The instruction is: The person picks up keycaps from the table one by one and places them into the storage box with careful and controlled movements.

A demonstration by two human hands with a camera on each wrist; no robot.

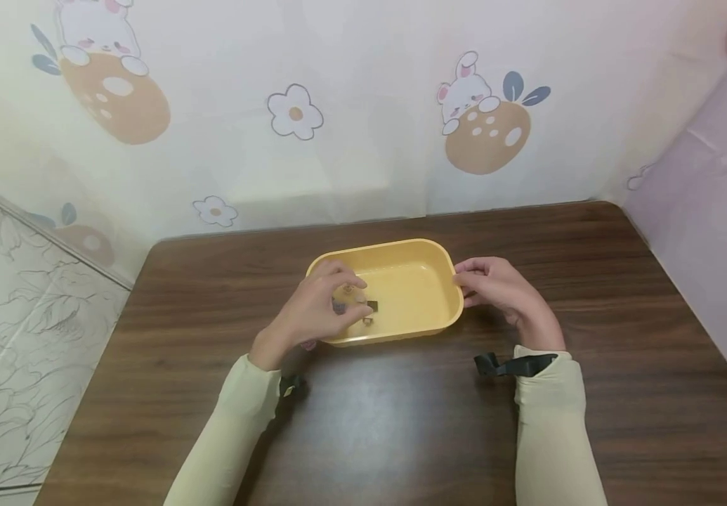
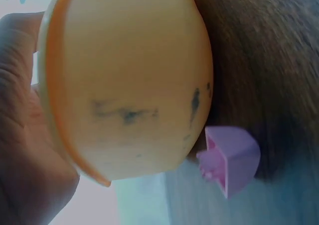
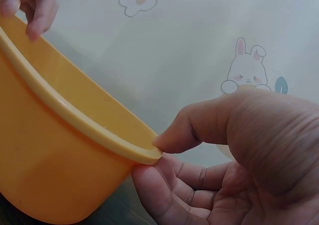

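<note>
A yellow plastic basin (image 1: 410,295) sits on the brown table. At its right end, my right hand (image 1: 496,284) pinches the rim between thumb and fingers, clearly so in the right wrist view. Over the left end hovers my left hand (image 1: 322,302), thumb and fingers bent and apart, with no held thing plainly visible. Below those fingers, a small dark piece (image 1: 372,306) and a small brownish bit (image 1: 368,321) lie in the basin; other small things there are partly hidden. A hollow pink plastic piece (image 2: 239,158) lies on the table beside the basin's outer wall.
The wood-grain table (image 1: 388,422) meets a wall covering (image 1: 369,140) with rabbit and flower prints at the back. Black straps (image 1: 521,365) hang from both wrists. A pale patterned panel (image 1: 15,351) stands at the left.
</note>
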